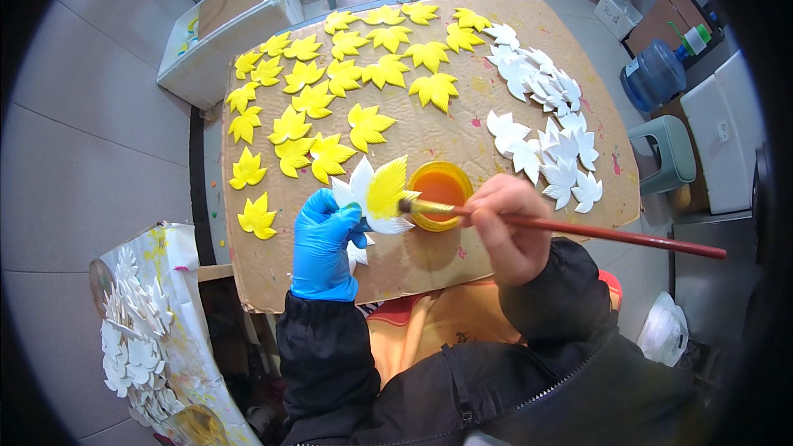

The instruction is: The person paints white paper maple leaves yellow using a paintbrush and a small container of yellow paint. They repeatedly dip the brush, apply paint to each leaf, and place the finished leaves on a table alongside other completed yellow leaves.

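Note:
My left hand [327, 244], in a blue disposable glove, pinches a white leaf-shaped cutout [375, 197] by its lower left side. Yellow paint covers the upper right part of that leaf; the rest is white. In my bare right hand [511, 226] is a paintbrush [595, 230] with a long red-brown handle. Its bristles are at the leaf's right edge, beside the yellow area; whether they touch is hard to tell. Just behind the brush stands a round yellow-rimmed jar [463, 174] of orange-looking paint. Part of another white leaf [357, 255] shows beneath my gloved hand.
Several yellow-painted leaves [385, 71] lie spread over the cardboard sheet [458, 136] at left and back. White leaves [560, 148] are piled at right. A paint-stained side table [186, 347] at lower left bears more white pieces [133, 347]. A green stool [672, 148] and water bottle [653, 74] stand right.

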Motion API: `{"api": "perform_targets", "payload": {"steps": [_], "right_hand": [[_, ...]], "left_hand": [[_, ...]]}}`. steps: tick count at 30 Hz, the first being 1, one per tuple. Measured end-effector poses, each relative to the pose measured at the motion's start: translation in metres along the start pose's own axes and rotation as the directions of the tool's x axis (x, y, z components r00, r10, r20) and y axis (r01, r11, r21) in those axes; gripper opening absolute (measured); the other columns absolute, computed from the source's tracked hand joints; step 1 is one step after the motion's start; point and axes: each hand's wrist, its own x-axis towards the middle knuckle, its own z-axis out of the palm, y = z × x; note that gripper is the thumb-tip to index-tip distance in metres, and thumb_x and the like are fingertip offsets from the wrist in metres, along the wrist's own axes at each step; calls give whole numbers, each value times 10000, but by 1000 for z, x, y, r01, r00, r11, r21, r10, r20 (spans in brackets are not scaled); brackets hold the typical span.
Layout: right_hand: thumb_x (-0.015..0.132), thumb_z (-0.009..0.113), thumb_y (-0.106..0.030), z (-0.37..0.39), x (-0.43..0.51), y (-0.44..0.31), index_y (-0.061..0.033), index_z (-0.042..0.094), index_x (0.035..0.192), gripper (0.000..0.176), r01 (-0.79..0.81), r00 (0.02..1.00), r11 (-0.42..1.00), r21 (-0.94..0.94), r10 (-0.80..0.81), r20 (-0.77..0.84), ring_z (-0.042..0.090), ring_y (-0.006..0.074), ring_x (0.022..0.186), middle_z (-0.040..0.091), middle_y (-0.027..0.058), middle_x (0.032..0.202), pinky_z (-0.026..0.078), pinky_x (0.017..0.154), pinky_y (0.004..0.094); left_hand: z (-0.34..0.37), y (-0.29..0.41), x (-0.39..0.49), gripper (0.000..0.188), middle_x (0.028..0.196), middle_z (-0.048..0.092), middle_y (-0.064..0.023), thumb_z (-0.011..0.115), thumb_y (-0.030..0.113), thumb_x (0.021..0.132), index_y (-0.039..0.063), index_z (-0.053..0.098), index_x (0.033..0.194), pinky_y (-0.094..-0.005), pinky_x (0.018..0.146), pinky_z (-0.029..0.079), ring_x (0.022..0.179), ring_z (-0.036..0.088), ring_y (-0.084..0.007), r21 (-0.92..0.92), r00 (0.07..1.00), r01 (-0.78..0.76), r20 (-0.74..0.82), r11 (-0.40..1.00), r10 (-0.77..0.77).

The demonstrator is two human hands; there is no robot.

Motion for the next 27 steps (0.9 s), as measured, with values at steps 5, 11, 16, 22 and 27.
{"api": "perform_targets", "payload": {"steps": [5, 11, 16, 22, 27], "right_hand": [[789, 634, 20, 0, 2, 1, -12, 584, 842, 79, -55, 997, 967, -247, 39, -71, 583, 233, 639, 600, 106, 735, 457, 607, 316], [818, 631, -11, -13, 7, 0, -12, 573, 814, 59, -104, 993, 974, -203, 91, -72, 566, 199, 623, 589, 101, 725, 436, 581, 294], [828, 656, -75, -28, 12, 11, -14, 589, 805, 94, -139, 972, 855, -500, 215, 97, 564, 213, 626, 574, 94, 699, 439, 577, 311], [821, 665, -104, -17, 10, 23, -39, 553, 751, 148, -87, 950, 766, -636, 256, 179, 580, 248, 640, 582, 98, 699, 441, 580, 347], [818, 650, -80, -27, 14, 7, -28, 563, 763, 115, -85, 971, 824, -560, 194, 138, 568, 244, 627, 561, 101, 672, 433, 575, 337]], "left_hand": [[2, 3, 0, 104, 742, 643, -77, 641, 14, 816, 71, 553, 809, -229, 517, 480, 624, 621, -130, -21, 1000, 13, -25, 1000, -14], [0, 1, 0, 40, 795, 659, -62, 603, 76, 853, 79, 564, 853, -231, 526, 489, 667, 644, -141, -77, 994, -73, -86, 994, 67], [-8, 0, 4, 34, 847, 670, -79, 574, 109, 894, 76, 573, 899, -244, 532, 504, 700, 663, -158, -133, 992, -88, -97, 987, 75], [-16, -7, 8, 151, 922, 677, -89, 582, 206, 916, 77, 604, 992, -261, 570, 526, 769, 670, -195, -91, 993, -81, -89, 993, 73], [-12, -10, 9, 144, 928, 683, -88, 587, 205, 918, 80, 603, 987, -258, 594, 521, 778, 676, -185, -30, 982, -83, -175, 996, 76]]}}
